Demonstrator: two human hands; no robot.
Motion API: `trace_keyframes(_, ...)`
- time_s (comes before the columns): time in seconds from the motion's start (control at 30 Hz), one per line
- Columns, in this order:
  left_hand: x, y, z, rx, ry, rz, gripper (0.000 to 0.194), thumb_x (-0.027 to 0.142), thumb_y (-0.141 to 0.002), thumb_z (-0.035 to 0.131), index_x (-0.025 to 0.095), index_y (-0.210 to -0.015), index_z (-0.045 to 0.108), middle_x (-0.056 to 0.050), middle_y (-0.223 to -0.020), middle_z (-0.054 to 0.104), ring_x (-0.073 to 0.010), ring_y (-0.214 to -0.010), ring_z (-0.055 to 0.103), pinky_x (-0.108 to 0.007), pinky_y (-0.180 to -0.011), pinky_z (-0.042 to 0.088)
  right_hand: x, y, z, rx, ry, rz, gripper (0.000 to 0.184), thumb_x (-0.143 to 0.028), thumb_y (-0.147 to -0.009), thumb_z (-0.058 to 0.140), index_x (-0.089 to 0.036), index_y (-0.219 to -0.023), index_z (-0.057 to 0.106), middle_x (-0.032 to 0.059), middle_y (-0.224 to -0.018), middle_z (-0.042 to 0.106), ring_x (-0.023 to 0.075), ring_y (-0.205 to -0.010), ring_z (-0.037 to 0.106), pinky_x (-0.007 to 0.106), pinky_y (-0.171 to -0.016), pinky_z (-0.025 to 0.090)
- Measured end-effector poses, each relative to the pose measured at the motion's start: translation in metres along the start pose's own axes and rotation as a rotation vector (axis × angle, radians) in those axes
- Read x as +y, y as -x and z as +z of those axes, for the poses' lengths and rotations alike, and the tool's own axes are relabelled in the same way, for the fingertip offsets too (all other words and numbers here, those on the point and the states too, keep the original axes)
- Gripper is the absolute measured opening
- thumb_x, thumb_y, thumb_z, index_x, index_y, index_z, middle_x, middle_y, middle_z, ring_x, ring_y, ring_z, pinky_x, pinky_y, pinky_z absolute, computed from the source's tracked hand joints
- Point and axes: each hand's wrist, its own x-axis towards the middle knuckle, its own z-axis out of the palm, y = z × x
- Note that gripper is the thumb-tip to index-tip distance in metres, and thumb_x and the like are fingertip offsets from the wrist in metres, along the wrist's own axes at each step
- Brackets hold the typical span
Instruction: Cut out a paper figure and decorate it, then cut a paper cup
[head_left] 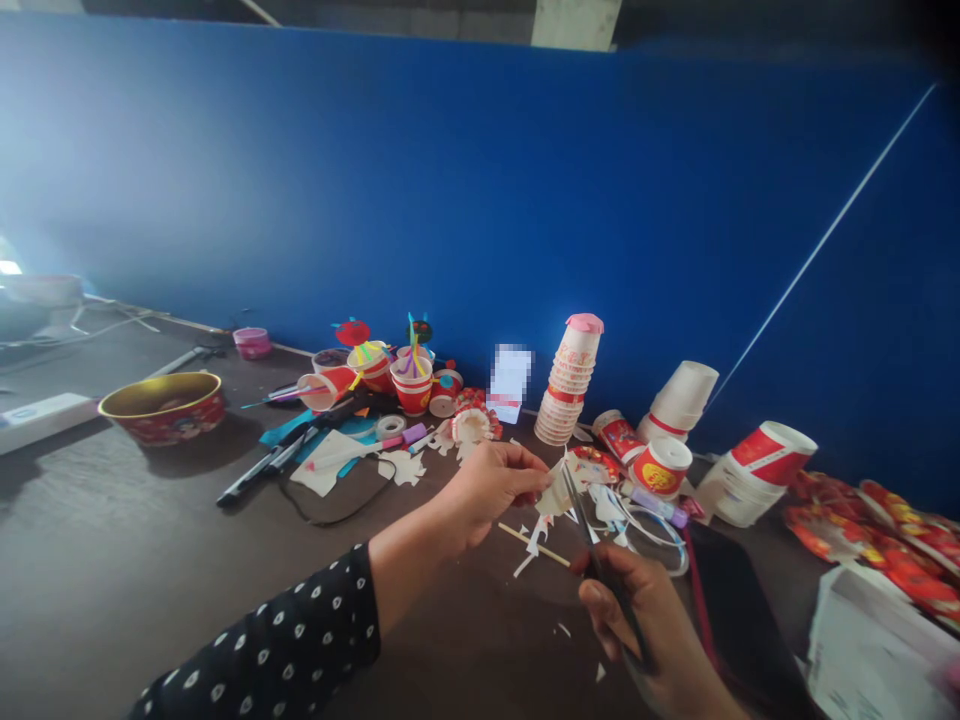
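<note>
Pinched in the fingertips of my left hand (487,490) is a small cream-coloured piece of paper (553,494), held above the table. My right hand (637,610) grips a pair of dark-handled scissors (581,515), whose blades point up and away from me, against the right edge of the paper. Whether the blades are apart I cannot tell. Beneath lie white paper scraps (534,540) and a thin wooden stick (536,545).
Behind stand a tall stack of paper cups (568,385) and more cups (757,470) to the right. A red-and-gold bowl (165,410), decorated cups (411,385), a tape roll (390,428) and a black tripod-like rod (262,468) lie left. A dark phone-like slab (742,610) sits right.
</note>
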Motion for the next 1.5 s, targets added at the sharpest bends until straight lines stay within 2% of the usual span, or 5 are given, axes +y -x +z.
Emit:
trace_keyframes(0.2, 0.005, 0.004, 0.002, -0.023, -0.132, 0.003, 0.002, 0.013, -0.059, 0.062, 0.012, -0.061, 0.063, 0.003, -0.05, 0.052, -0.0056, -0.047, 0.041, -0.021, -0.049, 0.03, 0.001, 0.0, -0.003, -0.007, 0.028, -0.024, 0.043, -0.057, -0.063, 0.066, -0.016, -0.071, 0.056, -0.0093, -0.042, 0.041, 0.0038, -0.031, 0.034, 0.016, -0.033, 0.026)
trace_keyframes(0.83, -0.001, 0.006, 0.006, -0.055, -0.171, -0.041, 0.009, 0.016, -0.057, 0.064, 0.011, -0.064, 0.066, 0.002, -0.05, 0.053, -0.0064, -0.047, 0.042, -0.021, -0.047, 0.028, 0.003, 0.0, -0.002, -0.038, 0.02, -0.032, 0.044, -0.058, -0.064, 0.065, -0.017, -0.073, 0.054, -0.0095, -0.044, 0.039, 0.0032, -0.034, 0.03, 0.017, -0.034, 0.025)
trace_keyframes(1.07, 0.0, 0.007, 0.005, -0.088, -0.151, -0.051, 0.019, 0.023, -0.056, 0.069, 0.012, -0.071, 0.066, 0.002, -0.055, 0.056, -0.0066, -0.049, 0.043, -0.021, -0.05, 0.031, 0.004, -0.002, -0.001, 0.015, -0.03, -0.014, 0.045, -0.059, -0.061, 0.066, -0.018, -0.071, 0.053, -0.0093, -0.045, 0.039, 0.0038, -0.033, 0.031, 0.017, -0.033, 0.025)
trace_keyframes(1.17, -0.002, 0.006, 0.006, -0.113, -0.161, -0.053, 0.017, 0.022, -0.054, 0.07, 0.012, -0.065, 0.062, 0.003, -0.054, 0.055, -0.0071, -0.05, 0.045, -0.022, -0.052, 0.033, 0.006, -0.003, -0.002, 0.027, -0.035, -0.027, 0.044, -0.059, -0.061, 0.066, -0.017, -0.072, 0.054, -0.0093, -0.044, 0.039, 0.0041, -0.033, 0.031, 0.017, -0.032, 0.026)
trace_keyframes(1.5, -0.009, 0.004, 0.008, -0.035, -0.042, -0.059, 0.01, 0.018, -0.056, 0.065, 0.014, -0.057, 0.056, 0.004, -0.049, 0.053, -0.007, -0.046, 0.047, -0.022, -0.052, 0.036, 0.004, -0.003, -0.003, 0.019, -0.033, -0.006, 0.046, -0.06, -0.058, 0.067, -0.017, -0.069, 0.054, -0.0098, -0.043, 0.036, 0.0042, -0.033, 0.029, 0.017, -0.031, 0.024)
